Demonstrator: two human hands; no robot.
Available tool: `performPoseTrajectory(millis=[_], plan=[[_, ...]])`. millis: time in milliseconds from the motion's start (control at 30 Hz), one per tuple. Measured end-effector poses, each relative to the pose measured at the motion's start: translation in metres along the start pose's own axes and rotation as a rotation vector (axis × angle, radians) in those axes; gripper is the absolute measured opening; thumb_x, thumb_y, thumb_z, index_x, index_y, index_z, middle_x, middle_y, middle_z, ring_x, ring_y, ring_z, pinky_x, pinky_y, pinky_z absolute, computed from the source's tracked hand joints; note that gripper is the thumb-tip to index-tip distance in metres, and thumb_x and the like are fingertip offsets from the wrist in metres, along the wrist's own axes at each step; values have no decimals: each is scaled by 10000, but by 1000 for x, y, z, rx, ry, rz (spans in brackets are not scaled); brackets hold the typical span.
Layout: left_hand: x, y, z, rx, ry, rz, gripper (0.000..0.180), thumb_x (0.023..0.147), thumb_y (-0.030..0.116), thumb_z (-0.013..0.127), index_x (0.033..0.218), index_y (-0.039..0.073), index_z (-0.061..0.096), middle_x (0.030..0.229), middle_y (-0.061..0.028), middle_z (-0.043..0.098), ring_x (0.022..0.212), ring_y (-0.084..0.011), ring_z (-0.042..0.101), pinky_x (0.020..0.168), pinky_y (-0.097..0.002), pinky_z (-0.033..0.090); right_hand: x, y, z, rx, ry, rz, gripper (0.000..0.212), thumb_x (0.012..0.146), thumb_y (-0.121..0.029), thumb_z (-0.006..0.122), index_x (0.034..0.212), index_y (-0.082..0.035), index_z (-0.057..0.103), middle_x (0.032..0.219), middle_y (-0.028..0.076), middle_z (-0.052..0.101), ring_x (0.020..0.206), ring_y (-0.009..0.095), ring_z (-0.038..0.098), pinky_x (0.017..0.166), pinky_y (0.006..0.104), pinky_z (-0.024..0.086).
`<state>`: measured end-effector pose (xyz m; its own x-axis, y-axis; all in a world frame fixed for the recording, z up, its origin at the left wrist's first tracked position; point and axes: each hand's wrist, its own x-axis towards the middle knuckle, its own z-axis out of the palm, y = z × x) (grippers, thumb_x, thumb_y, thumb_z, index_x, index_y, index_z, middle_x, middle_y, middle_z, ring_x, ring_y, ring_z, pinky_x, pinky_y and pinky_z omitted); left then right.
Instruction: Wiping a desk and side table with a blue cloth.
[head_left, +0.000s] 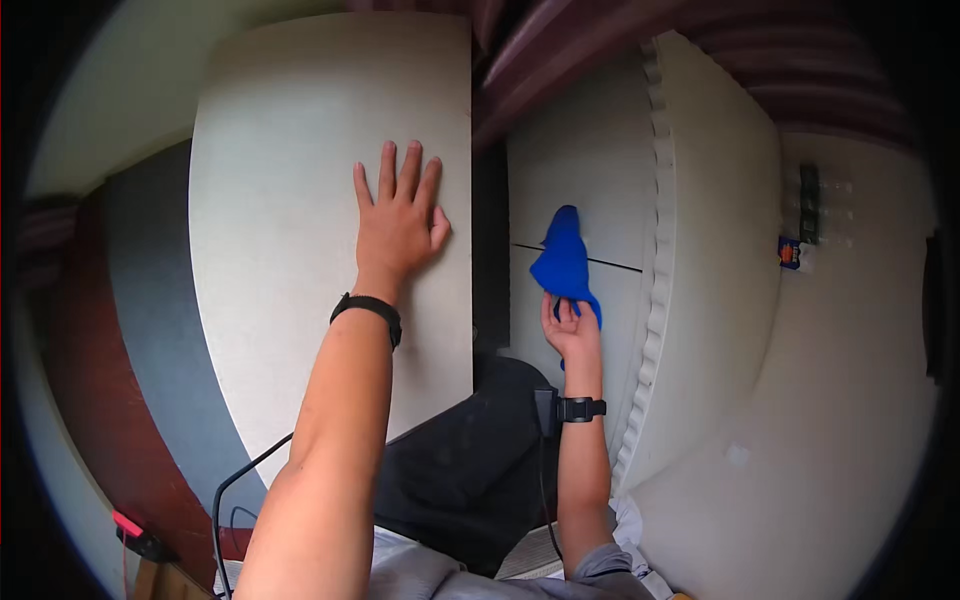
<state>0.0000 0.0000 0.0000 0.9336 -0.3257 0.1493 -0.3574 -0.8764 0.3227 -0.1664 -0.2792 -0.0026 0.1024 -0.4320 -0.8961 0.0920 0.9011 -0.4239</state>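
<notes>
The blue cloth (566,258) lies against the pale panel (560,170) on the right, spread across the dark seam (615,265), its lower end in the right hand (571,325). That grip is narrow, fingers bent around the fabric, while most of the cloth reaches beyond the fingertips. The left hand (397,235) holds nothing; its fingers are fanned wide on the pale board (290,180). How hard either hand presses, I cannot tell. This looks like wiping, and to do it well, the loose part of the cloth would best be gathered under the palm so that pressure is even. Strokes along the seam should lift more dirt than strokes across it, and a lighter touch seems wise beside the wavy edging (650,345), where fabric could snag. The flat left palm should make a good brace for reaching.
</notes>
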Motion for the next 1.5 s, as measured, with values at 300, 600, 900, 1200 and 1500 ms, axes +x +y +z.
performPoseTrajectory(millis=[300,600,900,1200,1500], plan=[[11,-7,-4,62,10,16,632,866,258,540,1482,155,451,1611,-92,324,1518,-337,218,1180,-649,167,46,12,23,-146,-14,168,247,994,-182,570,1157,3,568,1144,109,625,1122,251,612,973,418,550],[8,-4,-10,132,21,35,631,871,297,534,1485,174,457,1614,-87,319,1515,-340,227,1180,-654,159,9,62,45,121,54,61,225,923,-184,605,1060,-10,562,1006,79,617,925,201,643,811,336,601],[7,-10,-8,106,32,4,622,868,311,530,1472,180,473,1611,-89,329,1516,-338,226,1180,-655,163,26,85,69,229,335,83,293,948,-294,584,1121,-58,559,1012,39,604,917,198,628,793,333,562],[12,-16,-10,76,34,18,596,857,301,539,1440,180,497,1576,-88,377,1502,-340,253,1172,-655,190,84,67,45,773,-116,76,242,993,-160,469,1089,22,596,1021,135,680,981,278,669,884,454,568],[13,-12,-8,54,30,-4,597,870,318,522,1453,196,477,1585,-77,364,1508,-331,240,1180,-654,170,90,60,45,723,-302,69,163,1008,-50,487,1051,29,622,1066,140,698,1002,262,680,895,389,576]])
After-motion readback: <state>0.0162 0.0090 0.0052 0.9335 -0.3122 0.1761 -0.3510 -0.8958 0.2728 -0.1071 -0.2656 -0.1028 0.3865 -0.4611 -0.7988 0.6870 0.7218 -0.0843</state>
